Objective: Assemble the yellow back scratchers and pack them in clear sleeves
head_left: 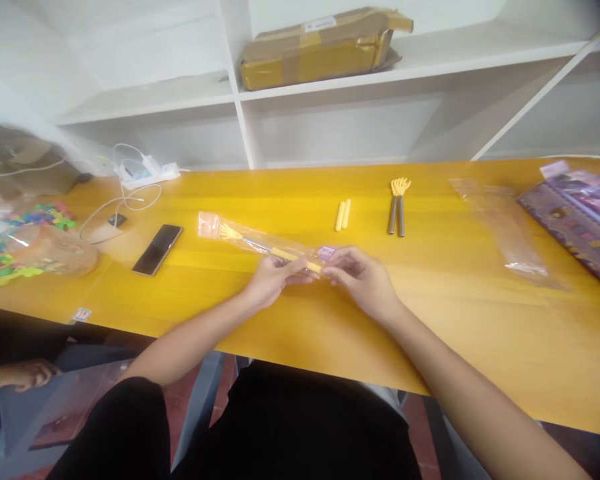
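A back scratcher (257,245) with a yellow claw, a dark shaft and a yellow handle lies inside a long clear plastic bag (209,225). My left hand (275,279) is closed around the handle end, thumb on top. At the bag's right end, my right hand (357,277) pinches the plastic beside a small purple label (326,253). Beyond my hands, two short yellow handle pieces (343,215) rest side by side. Right of them are two scratcher heads (397,208) with yellow claws and dark shafts.
Clear bags (515,233) and a purple patterned box (575,220) are on the right. A phone (157,250), a power strip (147,175) and a bag of colourful pieces (45,250) sit left. A cardboard box (320,50) is on the shelf. Another person's hand (27,375) shows lower left.
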Tool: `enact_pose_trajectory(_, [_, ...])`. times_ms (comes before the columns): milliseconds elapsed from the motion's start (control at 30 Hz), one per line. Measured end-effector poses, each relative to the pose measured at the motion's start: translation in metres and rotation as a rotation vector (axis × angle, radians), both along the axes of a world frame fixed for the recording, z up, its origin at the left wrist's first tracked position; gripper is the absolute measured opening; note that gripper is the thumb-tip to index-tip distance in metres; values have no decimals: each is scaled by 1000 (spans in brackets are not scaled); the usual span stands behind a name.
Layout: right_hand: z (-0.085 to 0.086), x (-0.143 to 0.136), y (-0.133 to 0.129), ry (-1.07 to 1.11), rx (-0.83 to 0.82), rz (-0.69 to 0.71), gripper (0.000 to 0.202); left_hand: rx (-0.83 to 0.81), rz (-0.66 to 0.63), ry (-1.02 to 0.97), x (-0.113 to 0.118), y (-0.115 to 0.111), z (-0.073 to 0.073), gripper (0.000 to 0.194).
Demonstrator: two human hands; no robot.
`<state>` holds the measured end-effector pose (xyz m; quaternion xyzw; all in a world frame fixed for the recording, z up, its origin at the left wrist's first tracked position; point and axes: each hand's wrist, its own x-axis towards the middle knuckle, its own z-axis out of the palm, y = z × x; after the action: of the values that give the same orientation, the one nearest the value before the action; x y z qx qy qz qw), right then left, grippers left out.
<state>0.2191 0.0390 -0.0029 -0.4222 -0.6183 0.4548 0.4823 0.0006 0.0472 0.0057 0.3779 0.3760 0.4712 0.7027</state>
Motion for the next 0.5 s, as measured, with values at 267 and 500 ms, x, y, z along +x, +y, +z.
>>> enact_pose_trajectory(267, [-6, -2, -3, -220, 293, 7, 37, -43, -77, 26, 2, -4, -5, 42])
enact_pose_trajectory(500, [-5, 10, 1, -367, 546, 102, 59, -31, -75, 22, -1, 0, 1, 51])
